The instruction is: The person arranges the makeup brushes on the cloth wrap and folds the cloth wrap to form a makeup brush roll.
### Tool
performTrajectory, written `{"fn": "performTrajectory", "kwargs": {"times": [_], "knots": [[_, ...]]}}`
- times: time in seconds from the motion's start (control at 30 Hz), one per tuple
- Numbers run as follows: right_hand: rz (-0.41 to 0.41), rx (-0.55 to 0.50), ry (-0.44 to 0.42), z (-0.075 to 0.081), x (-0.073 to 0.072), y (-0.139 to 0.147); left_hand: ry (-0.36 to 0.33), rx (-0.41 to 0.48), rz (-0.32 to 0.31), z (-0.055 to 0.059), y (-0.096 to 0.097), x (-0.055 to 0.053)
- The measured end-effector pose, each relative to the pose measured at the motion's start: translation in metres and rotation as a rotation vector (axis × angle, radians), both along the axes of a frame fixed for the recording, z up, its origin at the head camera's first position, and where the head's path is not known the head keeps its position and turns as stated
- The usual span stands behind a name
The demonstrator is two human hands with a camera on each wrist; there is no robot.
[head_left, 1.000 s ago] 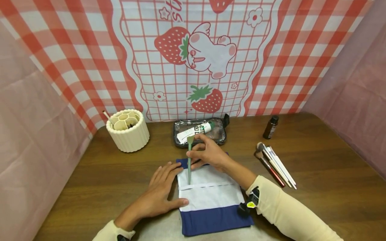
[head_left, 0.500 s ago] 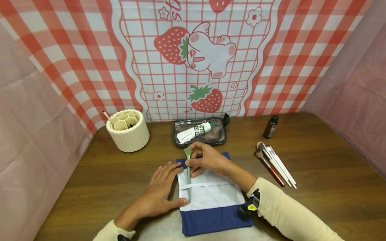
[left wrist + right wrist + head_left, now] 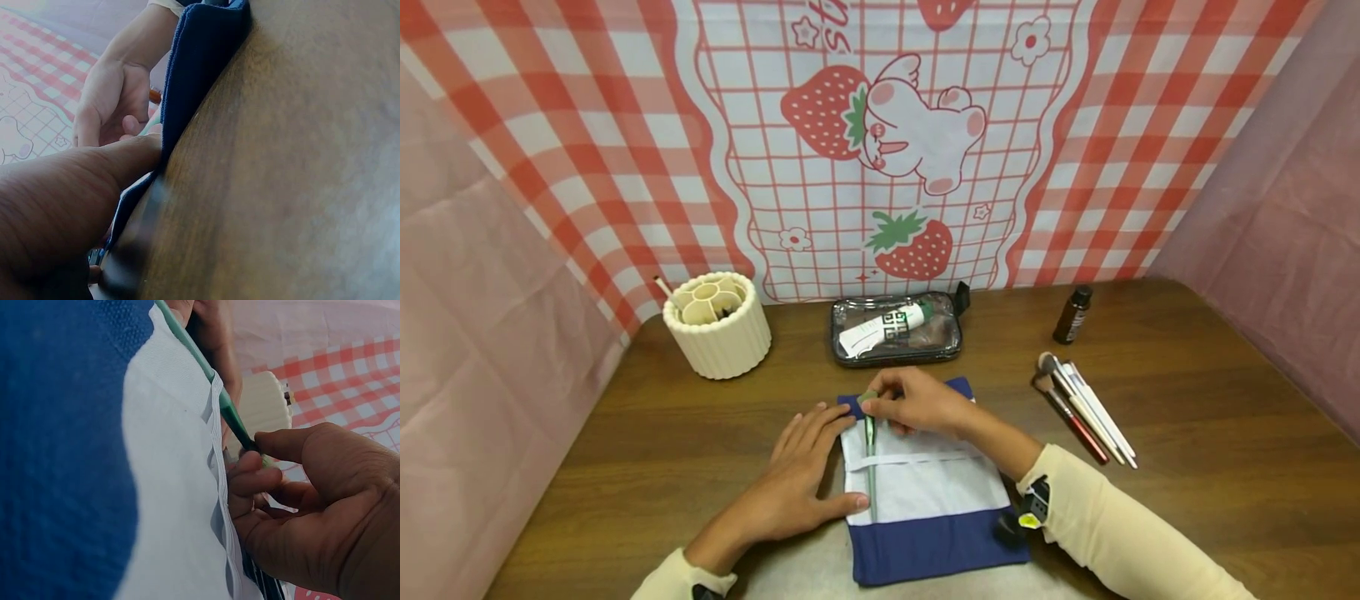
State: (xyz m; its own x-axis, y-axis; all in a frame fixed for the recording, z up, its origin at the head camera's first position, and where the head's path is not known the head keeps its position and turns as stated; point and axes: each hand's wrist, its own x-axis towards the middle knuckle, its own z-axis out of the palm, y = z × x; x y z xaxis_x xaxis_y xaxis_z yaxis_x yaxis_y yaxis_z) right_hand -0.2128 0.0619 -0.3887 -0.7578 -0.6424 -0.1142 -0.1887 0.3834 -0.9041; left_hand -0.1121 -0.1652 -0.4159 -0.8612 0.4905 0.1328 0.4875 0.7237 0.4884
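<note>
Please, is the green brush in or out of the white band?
In: the green brush runs under the white band, showing on both sides of it.

Right sleeve (image 3: pixel 1127 517): cream, plain, long, cloth softly creased. Cuff stops short of the wrist, leaving a bare stretch of forearm. Dark strap (image 3: pixel 1037 497) buckled around cuff end; small bright yellow patch (image 3: pixel 1028 521) beside it, then a rounded black knob (image 3: pixel 1009 527). Left sleeve (image 3: pixel 681 579): same cream cloth, mostly cut off by the lower edge. Black band (image 3: pixel 706 592) at its cuff, only partly visible. Left hand (image 3: pixel 808 467) and right hand (image 3: pixel 917 402) both bare.
</note>
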Motion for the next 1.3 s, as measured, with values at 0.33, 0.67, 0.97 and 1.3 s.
{"fn": "performTrajectory", "kwargs": {"times": [0.33, 0.67, 0.97, 1.3], "knots": [[0.169, 0.182, 0.264, 0.002, 0.005, 0.006, -0.001, -0.002, 0.003, -0.001, 0.001, 0.002], [-0.015, 0.215, 0.517, 0.025, 0.018, 0.041, 0.01, -0.012, -0.004, -0.002, 0.002, 0.0], [-0.195, 0.408, 0.652, 0.049, 0.017, 0.109, 0.033, -0.019, -0.003, -0.004, 0.001, -0.001], [-0.281, 0.664, 0.607, 0.058, 0.015, 0.164, 0.039, -0.026, -0.01, -0.002, 0.0, -0.002]]}}
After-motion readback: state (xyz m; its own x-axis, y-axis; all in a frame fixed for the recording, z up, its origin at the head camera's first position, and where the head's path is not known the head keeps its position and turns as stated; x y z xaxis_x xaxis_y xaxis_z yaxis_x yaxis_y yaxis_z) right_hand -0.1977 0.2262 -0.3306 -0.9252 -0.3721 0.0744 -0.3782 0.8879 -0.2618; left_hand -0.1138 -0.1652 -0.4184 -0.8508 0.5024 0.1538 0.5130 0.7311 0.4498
